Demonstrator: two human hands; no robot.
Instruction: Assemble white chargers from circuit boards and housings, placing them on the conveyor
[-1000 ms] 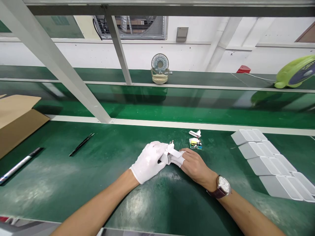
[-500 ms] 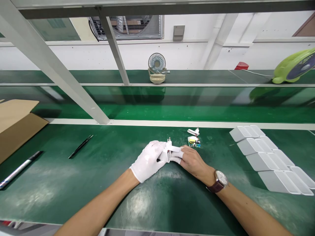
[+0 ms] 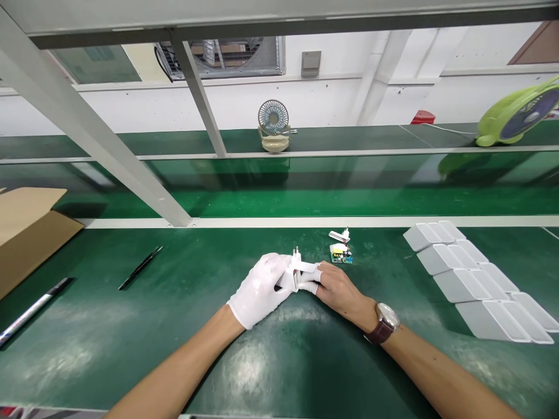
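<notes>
My left hand [image 3: 262, 288], in a white glove, is closed around a boxy white charger housing [image 3: 286, 280] with a hollow, open side. A white plug piece [image 3: 304, 267] with two metal pins pointing up and a flat strip sits against the housing. White finger covers are on some fingertips of my right hand [image 3: 338, 286], which pinches the strip's right end. Whether the plug piece is joined to the housing, I cannot tell. Just beyond my right hand lies a small circuit board [image 3: 340, 254] with a yellow part, and another white plug piece [image 3: 340, 235] beside it.
Several white plastic bins [image 3: 484, 285] stand in rows at the right. Black tweezers [image 3: 140, 267], a marker pen [image 3: 35, 312] and a cardboard box [image 3: 35, 250] lie left. A slanting metal post [image 3: 131, 163] rises beyond. A small fan [image 3: 273, 122] and a green fan [image 3: 515, 116] stand behind.
The camera view has shifted slightly, so the whole scene sits a little further left. Both hands keep the same hold on the white parts.
</notes>
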